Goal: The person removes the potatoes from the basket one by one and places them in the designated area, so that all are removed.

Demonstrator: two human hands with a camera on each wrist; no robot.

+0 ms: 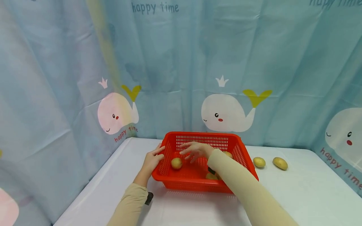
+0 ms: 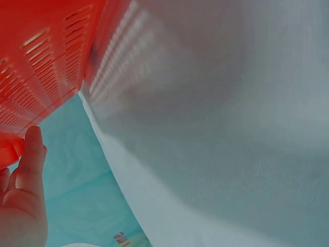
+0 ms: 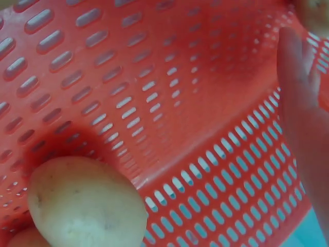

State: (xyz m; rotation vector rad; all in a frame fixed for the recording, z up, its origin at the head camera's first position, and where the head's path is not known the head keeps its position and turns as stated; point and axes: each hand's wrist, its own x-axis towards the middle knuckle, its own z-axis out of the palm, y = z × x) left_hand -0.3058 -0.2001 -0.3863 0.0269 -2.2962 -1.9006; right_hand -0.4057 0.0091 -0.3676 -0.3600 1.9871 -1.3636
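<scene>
A red perforated plastic basket [image 1: 192, 181] stands on the white table with several potatoes inside. My left hand [image 1: 152, 162] grips its left rim; in the left wrist view a straight finger or thumb shows beside the basket wall [image 2: 46, 56]. My right hand [image 1: 196, 149] hovers inside the basket with spread fingers, holding nothing. Left of it and below its fingertips lies a round potato [image 1: 176, 163]. Other potatoes [image 1: 211, 176] lie at the basket's right, partly hidden by my right forearm. In the right wrist view a large potato [image 3: 87, 206] lies near the camera.
Two more potatoes, one nearer the basket [image 1: 259, 162] and one farther off [image 1: 280, 163], lie on the white table [image 1: 305, 188] to the right. A blue curtain [image 1: 175, 106] with printed whales hangs behind and along the sides.
</scene>
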